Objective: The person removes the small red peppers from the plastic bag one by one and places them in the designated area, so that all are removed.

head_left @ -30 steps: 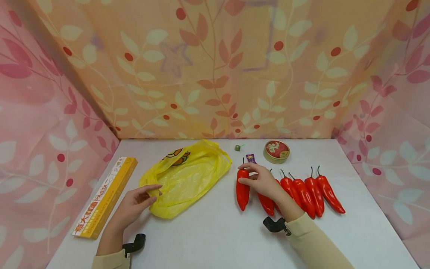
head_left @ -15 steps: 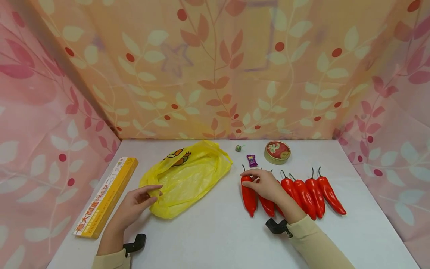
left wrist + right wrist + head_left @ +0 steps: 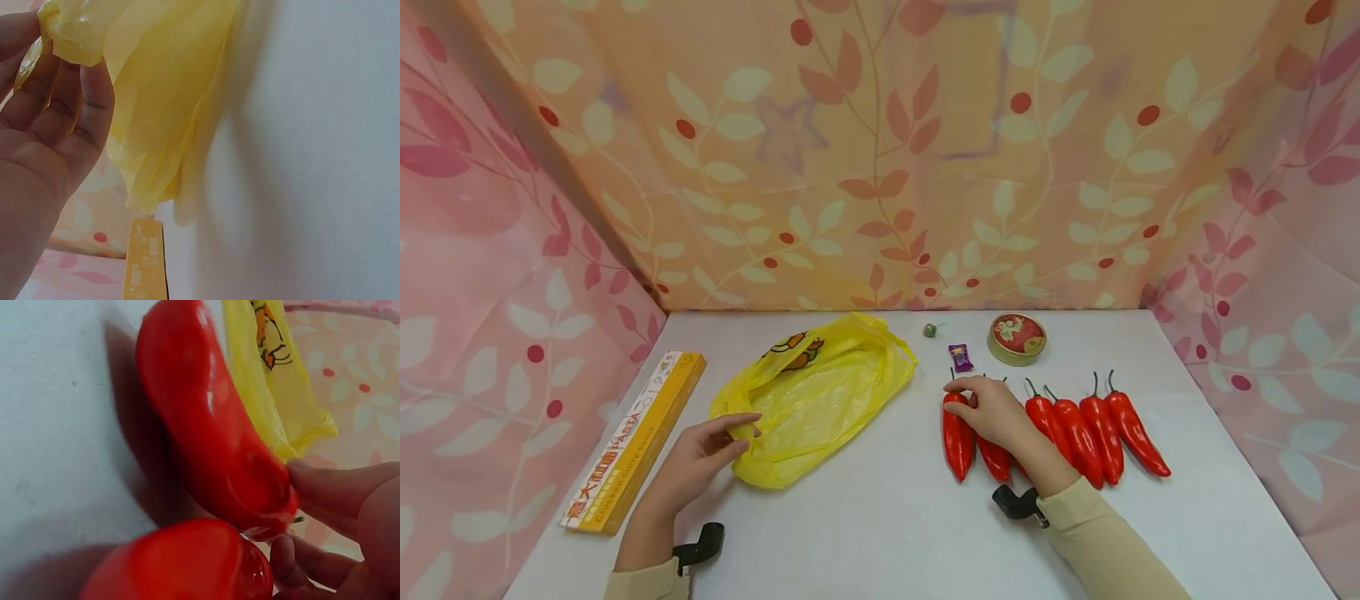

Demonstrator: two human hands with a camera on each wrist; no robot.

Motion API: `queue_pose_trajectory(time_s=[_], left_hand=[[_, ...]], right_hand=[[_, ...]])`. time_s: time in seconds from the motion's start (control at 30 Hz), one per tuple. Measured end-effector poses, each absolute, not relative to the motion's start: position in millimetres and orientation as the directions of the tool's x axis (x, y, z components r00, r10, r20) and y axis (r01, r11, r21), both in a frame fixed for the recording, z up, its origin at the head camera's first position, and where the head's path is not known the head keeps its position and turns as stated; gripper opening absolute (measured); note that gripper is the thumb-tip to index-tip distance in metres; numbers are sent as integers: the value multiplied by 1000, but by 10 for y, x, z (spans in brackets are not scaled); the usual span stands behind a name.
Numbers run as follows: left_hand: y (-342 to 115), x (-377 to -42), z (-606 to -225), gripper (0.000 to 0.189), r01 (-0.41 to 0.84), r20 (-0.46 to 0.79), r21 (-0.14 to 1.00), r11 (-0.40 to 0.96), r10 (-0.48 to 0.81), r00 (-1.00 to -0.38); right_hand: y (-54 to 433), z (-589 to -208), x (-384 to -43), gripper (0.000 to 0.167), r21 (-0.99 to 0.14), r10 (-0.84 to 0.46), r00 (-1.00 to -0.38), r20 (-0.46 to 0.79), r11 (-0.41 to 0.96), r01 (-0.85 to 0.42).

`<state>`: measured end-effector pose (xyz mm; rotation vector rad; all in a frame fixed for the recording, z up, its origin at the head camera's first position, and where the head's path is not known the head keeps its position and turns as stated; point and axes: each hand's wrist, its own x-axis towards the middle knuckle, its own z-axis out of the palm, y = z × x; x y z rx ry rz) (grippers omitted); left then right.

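Note:
A glossy red chili pepper (image 3: pixel 958 446) with a dark stem lies at the left end of a row of several like it. My right hand (image 3: pixel 988 407) grips its stem end, and in the right wrist view the thumb (image 3: pixel 325 484) is at its upper side. A second red pepper (image 3: pixel 995 458) is right beside it, partly under the hand. At the left, my left hand (image 3: pixel 696 458) pinches the near-left edge of a yellow plastic bag (image 3: pixel 827 417), whose mouth is spread toward me. The left wrist view shows the bag's film (image 3: pixel 75 31) between thumb and fingers.
A yellow and white pasta box (image 3: pixel 636 442) lies left of the left hand. Toward the back are a small green lollipop-like item (image 3: pixel 931 330), a purple wrapped candy (image 3: pixel 960 357) and a round red and gold tin (image 3: pixel 1017 337). Patterned curtains (image 3: pixel 880 167) enclose the white table.
My right hand has brought the pepper down and slightly right, beside the other peppers, uncovering the purple candy. The left hand and the bag have stayed in place.

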<state>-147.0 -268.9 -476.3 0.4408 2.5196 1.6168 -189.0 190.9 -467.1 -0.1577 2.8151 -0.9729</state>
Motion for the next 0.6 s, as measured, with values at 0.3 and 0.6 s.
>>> queue_pose_trajectory(time_s=[0.3, 0.6], left_hand=[[-2689, -1482, -4764, 35, 197, 77, 899, 390, 304, -950], [-2718, -1453, -4739, 43, 183, 65, 903, 388, 297, -953]], right_hand=[[1913, -4637, -1859, 37, -603, -147, -981, -123, 796, -44], [2008, -4420, -1759, 39, -651, -146, -987, -61, 755, -71]])
